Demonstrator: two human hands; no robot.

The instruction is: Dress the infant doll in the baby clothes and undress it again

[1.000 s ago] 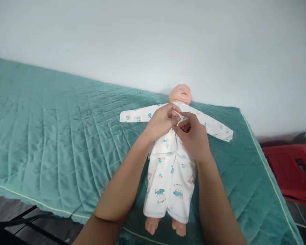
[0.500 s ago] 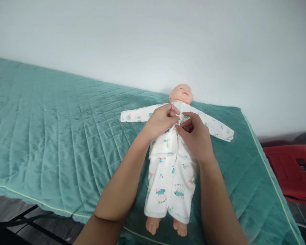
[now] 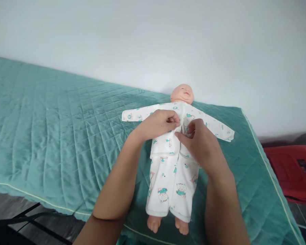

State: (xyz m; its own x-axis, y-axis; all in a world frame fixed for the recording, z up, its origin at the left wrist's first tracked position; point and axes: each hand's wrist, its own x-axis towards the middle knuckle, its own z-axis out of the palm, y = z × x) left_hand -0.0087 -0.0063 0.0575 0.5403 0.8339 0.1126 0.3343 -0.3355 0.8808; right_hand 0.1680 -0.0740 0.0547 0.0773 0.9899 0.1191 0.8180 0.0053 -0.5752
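A baby doll (image 3: 181, 93) lies on its back, its head near the wall and its feet toward me. It wears a white printed shirt (image 3: 165, 144) with long sleeves spread wide, and matching trousers (image 3: 173, 187). My left hand (image 3: 165, 121) pinches the shirt's front edge at mid-chest with thumb and fingertips. Opposite it, my right hand (image 3: 195, 136) has thumb and fingers curled at the other front edge, over the chest opening. Whatever fastening lies between the fingertips is hidden.
A quilted green cover (image 3: 66, 136) spreads under the doll and far to the left. Behind it rises a white wall (image 3: 153, 41). A red plastic object (image 3: 290, 170) stands beyond the right edge, and dark metal bars (image 3: 38, 221) show below at the left.
Both hands have moved down the shirt front from the upper chest to mid-chest. The collar area and upper front edges, covered before, now show lying together.
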